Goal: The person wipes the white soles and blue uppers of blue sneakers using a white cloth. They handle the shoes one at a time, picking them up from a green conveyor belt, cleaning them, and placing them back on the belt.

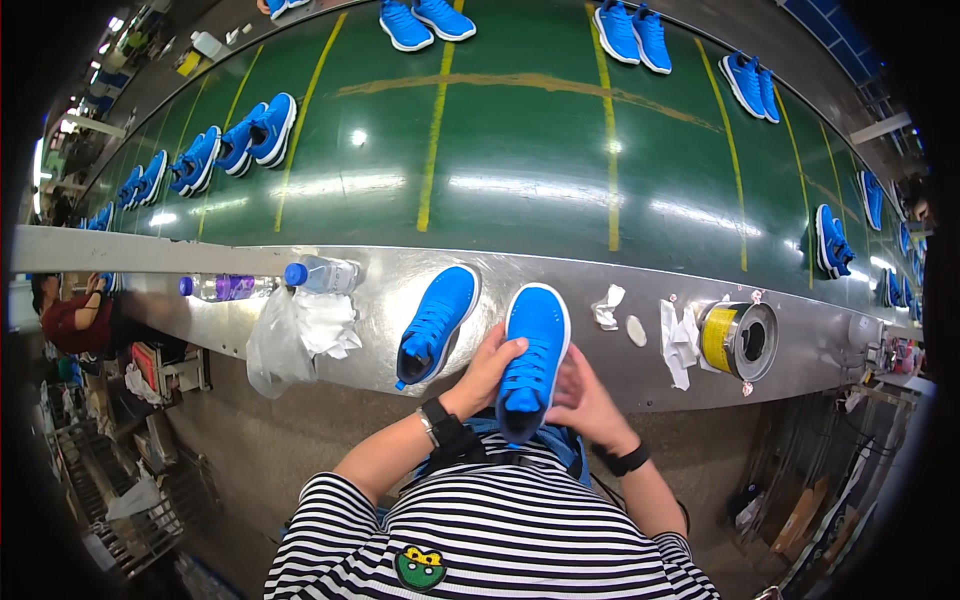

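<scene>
A blue sneaker (pixel 536 345) with blue laces and a white sole edge is held up in front of my body, toe pointing away. My left hand (pixel 484 372) grips its left side, the thumb lying by the laces. On the other side my right hand (pixel 592 402) is closed around the heel part, its fingers partly hidden and a little blurred. Left of my hands, a second blue sneaker (pixel 437 325) rests on the metal ledge (pixel 590 380), toe away from me.
Beyond the ledge runs a green conveyor belt (pixel 520 130) with yellow lines, carrying several pairs of blue sneakers (pixel 270 130). Leftward on the ledge are a blue-capped bottle (pixel 325 274) and a plastic bag (pixel 277 345) with white paper. Rightward stand paper scraps (pixel 679 340) and a metal can (pixel 738 341).
</scene>
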`<state>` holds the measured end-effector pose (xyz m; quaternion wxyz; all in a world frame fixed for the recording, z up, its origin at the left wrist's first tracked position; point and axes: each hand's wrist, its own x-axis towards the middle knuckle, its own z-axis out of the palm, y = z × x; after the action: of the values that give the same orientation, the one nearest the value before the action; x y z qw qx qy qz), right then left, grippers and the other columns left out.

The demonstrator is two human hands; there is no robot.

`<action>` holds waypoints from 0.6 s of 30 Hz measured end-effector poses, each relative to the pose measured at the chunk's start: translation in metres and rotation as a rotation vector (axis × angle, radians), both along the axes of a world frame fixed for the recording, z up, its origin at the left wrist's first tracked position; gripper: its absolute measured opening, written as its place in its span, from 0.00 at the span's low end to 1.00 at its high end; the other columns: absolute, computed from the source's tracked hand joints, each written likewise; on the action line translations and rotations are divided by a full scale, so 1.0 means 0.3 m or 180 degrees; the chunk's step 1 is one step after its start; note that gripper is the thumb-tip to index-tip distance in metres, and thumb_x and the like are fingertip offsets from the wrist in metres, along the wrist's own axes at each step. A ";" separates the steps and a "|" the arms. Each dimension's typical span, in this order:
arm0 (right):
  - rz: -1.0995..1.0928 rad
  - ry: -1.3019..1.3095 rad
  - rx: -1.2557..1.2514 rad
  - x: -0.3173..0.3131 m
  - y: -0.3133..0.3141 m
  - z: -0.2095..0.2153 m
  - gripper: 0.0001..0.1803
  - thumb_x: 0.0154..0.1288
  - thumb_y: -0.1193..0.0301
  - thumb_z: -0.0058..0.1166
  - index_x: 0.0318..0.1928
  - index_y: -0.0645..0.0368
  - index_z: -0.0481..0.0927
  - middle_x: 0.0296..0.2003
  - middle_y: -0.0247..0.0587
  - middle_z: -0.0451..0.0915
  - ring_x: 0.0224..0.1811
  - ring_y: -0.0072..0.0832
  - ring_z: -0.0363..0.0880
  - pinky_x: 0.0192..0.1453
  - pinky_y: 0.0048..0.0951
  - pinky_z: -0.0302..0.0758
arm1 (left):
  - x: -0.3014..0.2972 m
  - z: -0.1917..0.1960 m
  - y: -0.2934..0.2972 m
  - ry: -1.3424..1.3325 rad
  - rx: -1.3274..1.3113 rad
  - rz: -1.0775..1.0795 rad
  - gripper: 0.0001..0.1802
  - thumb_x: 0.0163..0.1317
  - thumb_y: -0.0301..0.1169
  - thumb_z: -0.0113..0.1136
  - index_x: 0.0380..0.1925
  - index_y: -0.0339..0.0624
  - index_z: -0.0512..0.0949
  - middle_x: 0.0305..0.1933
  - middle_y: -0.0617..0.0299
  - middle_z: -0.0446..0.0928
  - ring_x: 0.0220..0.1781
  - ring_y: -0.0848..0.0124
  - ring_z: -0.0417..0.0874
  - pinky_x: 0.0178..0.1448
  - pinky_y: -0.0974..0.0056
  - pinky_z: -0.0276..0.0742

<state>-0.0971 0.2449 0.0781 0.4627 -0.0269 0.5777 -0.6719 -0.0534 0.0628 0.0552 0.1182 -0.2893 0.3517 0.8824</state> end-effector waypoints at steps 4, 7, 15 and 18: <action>-0.0364 -0.0007 -0.0186 0.044 -0.091 -0.019 0.61 0.41 0.78 0.66 0.67 0.54 0.31 0.58 0.51 0.59 0.60 0.35 0.62 0.62 0.35 0.61 | -0.023 0.023 -0.020 -0.0057 -0.0125 0.0003 0.30 0.61 0.41 0.51 0.58 0.35 0.56 0.49 0.53 0.68 0.49 0.71 0.71 0.52 0.67 0.71; -0.0210 0.0190 -0.0291 0.040 -0.112 -0.043 0.58 0.43 0.79 0.63 0.67 0.55 0.34 0.57 0.49 0.61 0.58 0.34 0.63 0.61 0.34 0.62 | 0.033 0.025 -0.056 0.0220 -0.1085 -0.0366 0.30 0.62 0.42 0.51 0.58 0.35 0.57 0.51 0.53 0.67 0.52 0.69 0.70 0.55 0.67 0.68; -0.1082 -0.0817 -0.0392 0.051 -0.113 -0.131 0.47 0.50 0.81 0.55 0.67 0.59 0.41 0.54 0.45 0.65 0.54 0.28 0.68 0.57 0.30 0.66 | 0.288 0.064 -0.371 0.0101 -0.3284 0.0133 0.29 0.51 0.22 0.51 0.56 0.39 0.61 0.52 0.55 0.63 0.53 0.68 0.68 0.53 0.66 0.67; -0.1076 -0.1100 -0.0335 0.046 -0.121 -0.141 0.40 0.52 0.79 0.53 0.65 0.60 0.50 0.51 0.39 0.68 0.52 0.26 0.68 0.56 0.27 0.65 | 0.297 -0.037 -0.475 -0.0356 -0.3499 -0.0621 0.32 0.46 0.25 0.56 0.56 0.40 0.63 0.49 0.53 0.66 0.51 0.64 0.69 0.53 0.63 0.67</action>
<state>-0.0833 0.2086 0.0359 0.4335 0.1614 0.4505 -0.7636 0.0355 -0.0798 0.0440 0.0496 -0.3208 0.7782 0.5376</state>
